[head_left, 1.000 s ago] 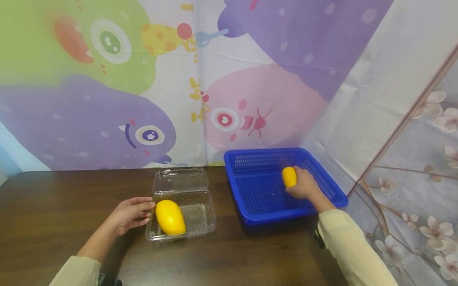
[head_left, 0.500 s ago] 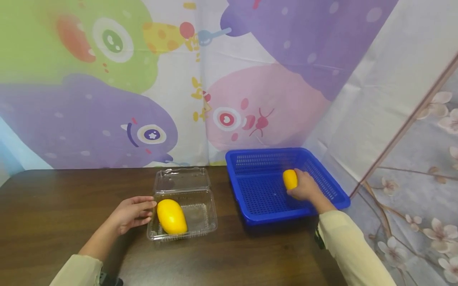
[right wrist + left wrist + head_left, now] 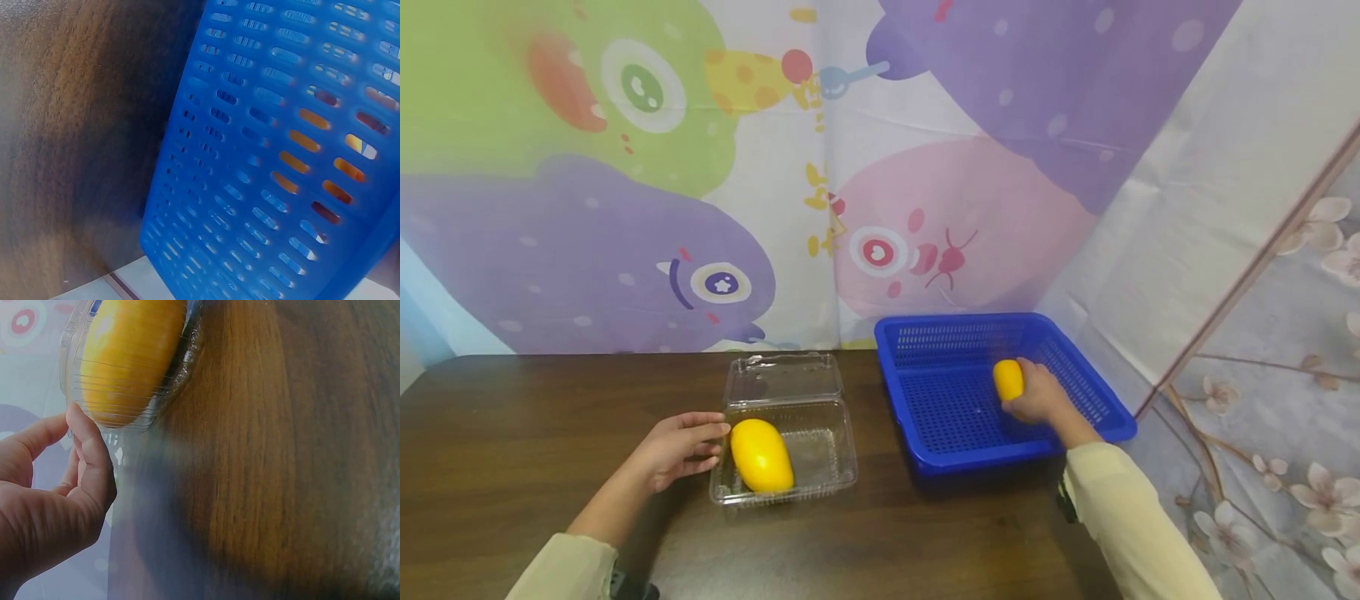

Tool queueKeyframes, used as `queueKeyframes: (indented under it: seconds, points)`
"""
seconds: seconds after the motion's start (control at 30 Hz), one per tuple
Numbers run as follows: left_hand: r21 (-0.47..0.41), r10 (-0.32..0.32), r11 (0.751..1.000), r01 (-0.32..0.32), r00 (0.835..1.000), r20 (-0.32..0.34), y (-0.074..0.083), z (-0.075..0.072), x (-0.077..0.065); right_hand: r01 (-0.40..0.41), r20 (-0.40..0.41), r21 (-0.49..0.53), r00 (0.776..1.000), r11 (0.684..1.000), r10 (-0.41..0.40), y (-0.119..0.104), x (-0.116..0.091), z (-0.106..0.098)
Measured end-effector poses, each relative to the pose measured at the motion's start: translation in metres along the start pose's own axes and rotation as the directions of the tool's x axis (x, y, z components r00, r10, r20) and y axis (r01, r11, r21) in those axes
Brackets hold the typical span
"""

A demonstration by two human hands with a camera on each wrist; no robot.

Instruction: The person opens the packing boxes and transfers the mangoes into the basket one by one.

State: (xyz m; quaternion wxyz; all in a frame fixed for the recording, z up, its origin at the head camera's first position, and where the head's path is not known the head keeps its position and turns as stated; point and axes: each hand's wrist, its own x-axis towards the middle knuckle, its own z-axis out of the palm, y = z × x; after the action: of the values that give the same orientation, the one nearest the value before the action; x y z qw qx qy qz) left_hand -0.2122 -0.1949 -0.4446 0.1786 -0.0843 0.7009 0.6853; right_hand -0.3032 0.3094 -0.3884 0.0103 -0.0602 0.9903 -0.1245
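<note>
A yellow mango point(image 3: 762, 456) lies in the left part of a clear plastic clamshell box point(image 3: 816, 457), whose lid point(image 3: 784, 379) is folded back. At the box's left rim, my left hand point(image 3: 673, 450) pinches the edge between thumb and finger. The left wrist view shows that left hand point(image 3: 62, 494) at the rim, with the mango point(image 3: 131, 359) behind the clear wall. My right hand point(image 3: 1037, 393) grips a second yellow mango point(image 3: 1008, 379) inside the blue basket point(image 3: 936, 460). In the right wrist view the basket wall point(image 3: 250, 156) hides most of that hand; yellow shows through its slots.
Both containers stand on a dark wooden table point(image 3: 880, 542), the box left of the basket with a strip of tabletop between them. A cartoon-printed cloth point(image 3: 790, 308) hangs behind the table. A flower-printed panel point(image 3: 1285, 417) borders the right side.
My right hand and its mango have sunk slightly within the basket. The head view has shifted a little. The left hand stays at the box's rim.
</note>
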Motion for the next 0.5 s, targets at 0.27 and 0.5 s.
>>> queueKeyframes:
  seconds: [0.27,0.5]
  points:
    - [-0.005,0.001,1.000,-0.001,1.000,0.000,0.0002,0.0001,-0.0001,-0.009,0.015,0.007,1.000,1.000,0.009,0.0038,0.0008,0.0031]
    - [-0.003,-0.002,1.000,0.002,1.000,-0.001,-0.0003,0.0003,0.0005,-0.014,0.028,0.013,1.000,1.000,0.014,0.0054,0.0014,0.0057]
